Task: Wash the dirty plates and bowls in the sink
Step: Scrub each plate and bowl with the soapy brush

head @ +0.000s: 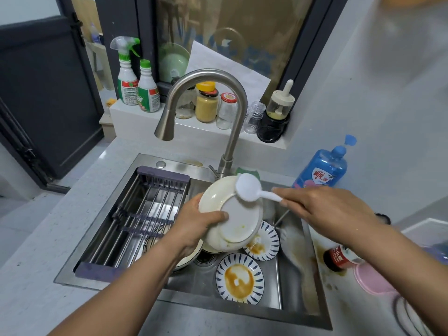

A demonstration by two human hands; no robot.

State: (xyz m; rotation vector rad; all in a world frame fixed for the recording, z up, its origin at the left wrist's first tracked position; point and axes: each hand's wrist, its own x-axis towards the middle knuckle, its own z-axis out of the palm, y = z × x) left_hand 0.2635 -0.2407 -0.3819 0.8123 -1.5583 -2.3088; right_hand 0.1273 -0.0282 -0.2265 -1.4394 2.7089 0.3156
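My left hand point(197, 220) grips a white plate point(232, 219) by its left rim and holds it tilted over the sink point(293, 275), with the plate's underside facing me. My right hand point(322, 209) holds the handle of a white dish brush point(249, 187), whose round head presses on the plate's upper edge. Two blue-patterned plates with brown sauce stains lie in the basin below: one point(239, 278) near the front, one point(263, 243) partly under the white plate. A bowl point(189, 259) sits partly hidden under my left forearm.
A curved steel faucet point(206, 98) arches over the basin, with no water visible. A drying rack point(143, 214) spans the sink's left half. Blue dish soap point(322, 168) stands right of the faucet. A dark bottle point(339, 259) and pink lid point(373, 280) lie on the right counter. Jars and spray bottles line the sill.
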